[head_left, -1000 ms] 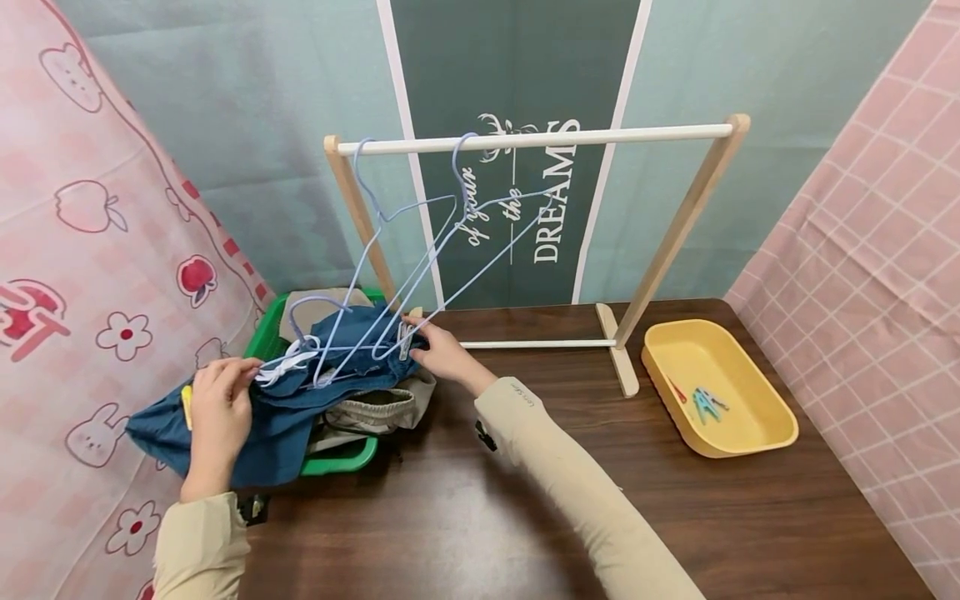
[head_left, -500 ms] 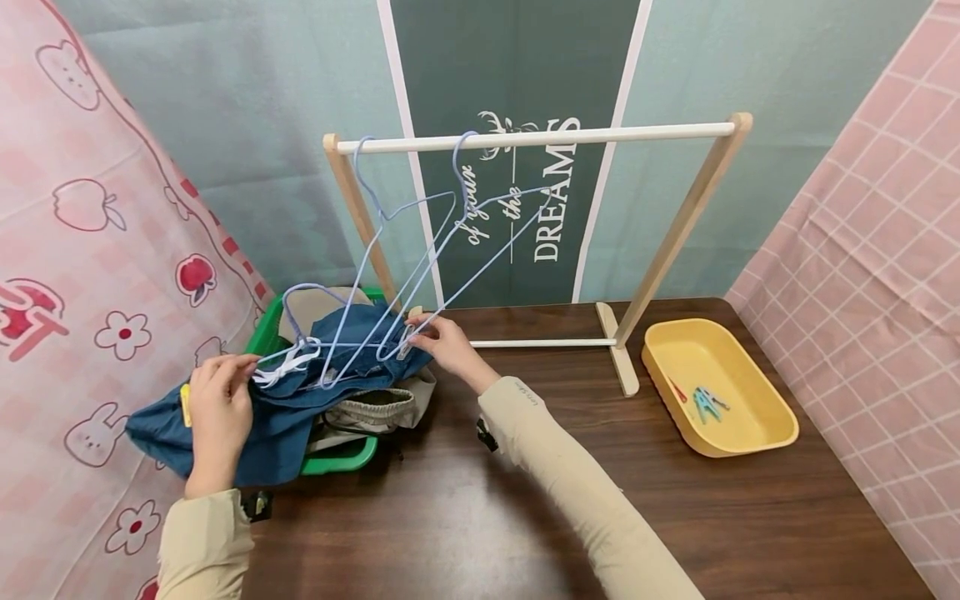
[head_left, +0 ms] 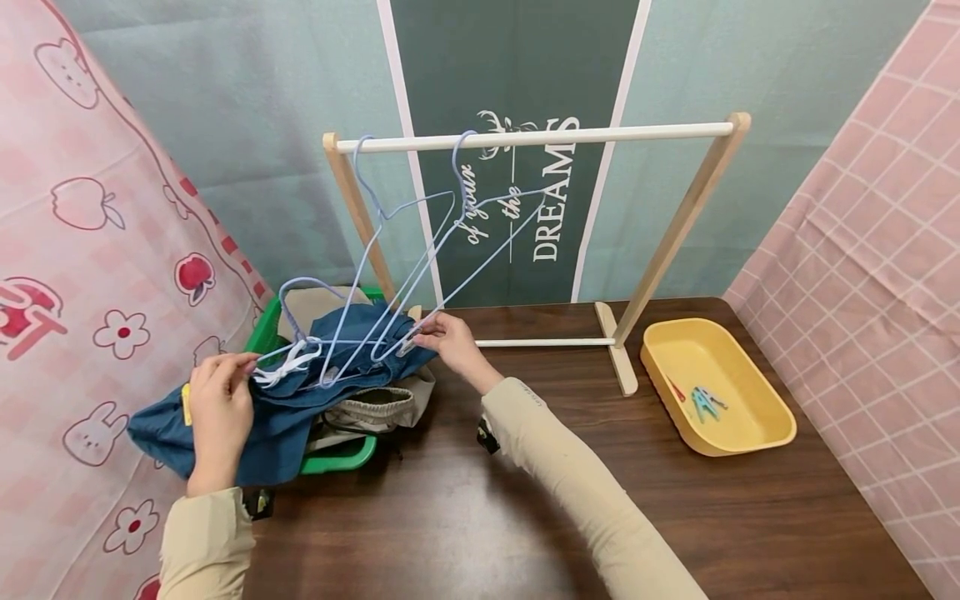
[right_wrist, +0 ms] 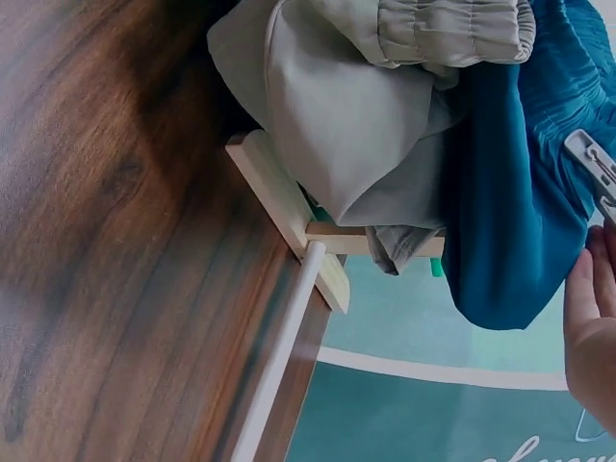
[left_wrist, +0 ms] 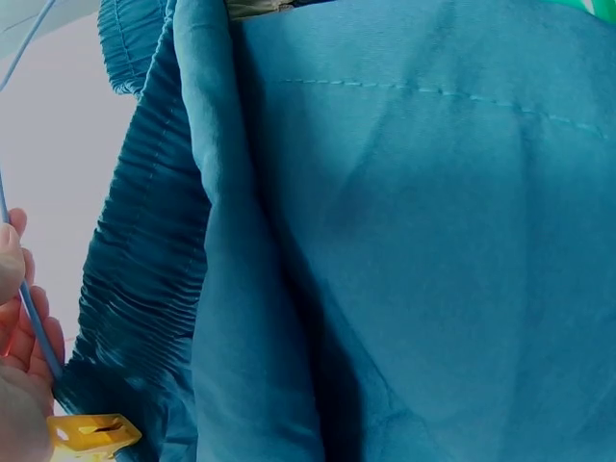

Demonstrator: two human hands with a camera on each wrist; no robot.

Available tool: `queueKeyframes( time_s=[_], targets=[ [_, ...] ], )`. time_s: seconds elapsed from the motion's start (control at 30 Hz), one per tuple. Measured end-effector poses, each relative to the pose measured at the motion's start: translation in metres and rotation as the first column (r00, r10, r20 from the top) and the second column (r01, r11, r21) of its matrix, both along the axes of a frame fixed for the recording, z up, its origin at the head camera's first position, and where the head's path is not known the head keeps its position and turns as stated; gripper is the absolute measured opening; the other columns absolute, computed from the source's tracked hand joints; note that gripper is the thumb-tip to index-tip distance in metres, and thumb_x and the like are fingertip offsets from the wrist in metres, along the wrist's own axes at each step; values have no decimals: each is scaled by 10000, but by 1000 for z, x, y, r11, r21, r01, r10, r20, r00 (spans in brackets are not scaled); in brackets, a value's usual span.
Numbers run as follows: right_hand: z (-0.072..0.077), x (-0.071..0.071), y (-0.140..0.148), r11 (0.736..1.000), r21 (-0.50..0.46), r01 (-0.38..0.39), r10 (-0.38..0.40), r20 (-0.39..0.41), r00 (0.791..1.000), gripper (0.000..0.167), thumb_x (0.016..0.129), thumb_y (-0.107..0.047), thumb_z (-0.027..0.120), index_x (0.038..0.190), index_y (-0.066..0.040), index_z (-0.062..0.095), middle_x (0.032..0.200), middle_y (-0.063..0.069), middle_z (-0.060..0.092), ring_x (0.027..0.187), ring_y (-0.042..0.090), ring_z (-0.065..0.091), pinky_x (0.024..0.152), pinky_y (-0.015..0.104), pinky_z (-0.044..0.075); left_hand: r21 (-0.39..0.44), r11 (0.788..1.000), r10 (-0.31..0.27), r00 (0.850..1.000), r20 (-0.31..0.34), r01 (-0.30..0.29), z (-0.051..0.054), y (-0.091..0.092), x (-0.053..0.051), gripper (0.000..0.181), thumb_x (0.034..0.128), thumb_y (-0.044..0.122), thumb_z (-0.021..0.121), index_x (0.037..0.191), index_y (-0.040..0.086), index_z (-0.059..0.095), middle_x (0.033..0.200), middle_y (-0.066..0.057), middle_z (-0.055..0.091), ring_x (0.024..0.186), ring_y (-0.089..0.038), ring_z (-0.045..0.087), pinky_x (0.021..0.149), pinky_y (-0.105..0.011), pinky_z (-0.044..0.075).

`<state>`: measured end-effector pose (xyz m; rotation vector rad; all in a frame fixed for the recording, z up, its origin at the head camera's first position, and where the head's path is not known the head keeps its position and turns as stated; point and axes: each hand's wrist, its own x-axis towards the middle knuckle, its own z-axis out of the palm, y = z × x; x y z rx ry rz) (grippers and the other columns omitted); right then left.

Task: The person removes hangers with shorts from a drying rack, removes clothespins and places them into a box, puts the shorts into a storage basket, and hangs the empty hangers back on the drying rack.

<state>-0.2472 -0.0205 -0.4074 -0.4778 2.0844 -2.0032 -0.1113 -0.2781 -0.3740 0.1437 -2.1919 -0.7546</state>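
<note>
Blue elastic-waisted shorts (head_left: 273, 425) with a white drawstring hang from a light-blue wire hanger (head_left: 292, 292). My left hand (head_left: 221, 408) pinches the hanger's left end; the wire runs between thumb and fingers in the left wrist view. A yellow clothespin (left_wrist: 94, 433) sits on the waistband beside that hand. At the waistband's right end, my right hand (head_left: 452, 343) pinches a grey clothespin (right_wrist: 595, 166) clipped to the cloth. Its fingertips are partly cut off in the right wrist view.
Beneath the shorts, a green basket (head_left: 341, 458) holds grey clothing (head_left: 382, 410). Two bare hangers (head_left: 459, 167) hang on the wooden rack (head_left: 678, 233), overlapping the work area. A yellow tray (head_left: 757, 375) with several clothespins (head_left: 705, 403) stands at the right.
The held hanger's hook has swung up and left. My right hand has shifted slightly right with the grey clothespin, which now lies more tilted. My left hand keeps nearly the same place.
</note>
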Motion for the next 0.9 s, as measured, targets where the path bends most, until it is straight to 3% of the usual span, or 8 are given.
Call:
queueKeyframes(
  time_s=[0.2, 0.43, 0.53, 0.7, 0.8, 0.9],
  targets=[
    [-1, 1, 1, 994, -74, 81, -80, 20, 997, 46, 844, 104, 619, 853, 97, 574, 935, 255, 672, 691, -32, 589, 721, 186, 519, -16, 1000, -19, 999, -31, 18, -2, 1, -1, 123, 913, -42, 558, 921, -117, 655, 914, -279, 574, 859, -391, 454, 753, -282, 270],
    [-3, 1, 3, 984, -142, 111, -109, 24, 994, 73, 829, 137, 607, 808, 103, 546, 995, 326, 666, 712, -36, 611, 743, 169, 520, -18, 1000, -18, 999, -49, 17, -3, 0, 0, 116, 908, -45, 564, 918, -108, 660, 910, -273, 575, 823, -344, 438, 743, -196, 240],
    [-4, 1, 5, 972, -214, 94, -82, 63, 995, 120, 834, 157, 587, 780, 57, 550, 893, 239, 702, 711, -27, 628, 726, 160, 533, -23, 1000, -19, 998, -54, 18, -4, 0, 1, 118, 909, -45, 563, 917, -109, 661, 912, -277, 579, 821, -356, 441, 743, -211, 249],
    [-5, 0, 12, 949, -309, 63, -25, 127, 992, 169, 857, 168, 545, 797, 12, 561, 766, -56, 658, 705, -9, 644, 701, 157, 543, -22, 1000, -17, 998, -66, 16, -5, 0, 2, 112, 903, -53, 568, 912, -111, 663, 911, -279, 583, 831, -374, 449, 748, -230, 261],
    [-5, -1, 18, 950, -305, 67, -32, 120, 992, 100, 867, 150, 549, 848, 55, 578, 785, -70, 657, 724, -9, 648, 747, 195, 555, -18, 1000, -22, 997, -74, 21, -6, 0, 1, 113, 903, -54, 567, 914, -112, 663, 908, -281, 583, 841, -385, 456, 758, -196, 252],
    [-6, -5, 25, 955, -273, 115, -94, 88, 992, 52, 865, 130, 569, 883, 86, 592, 840, 10, 688, 734, -10, 642, 807, 281, 566, -16, 1000, -18, 997, -76, 17, -7, -1, -1, 115, 905, -53, 564, 912, -114, 661, 903, -283, 583, 847, -400, 464, 762, -184, 248]
  ],
)
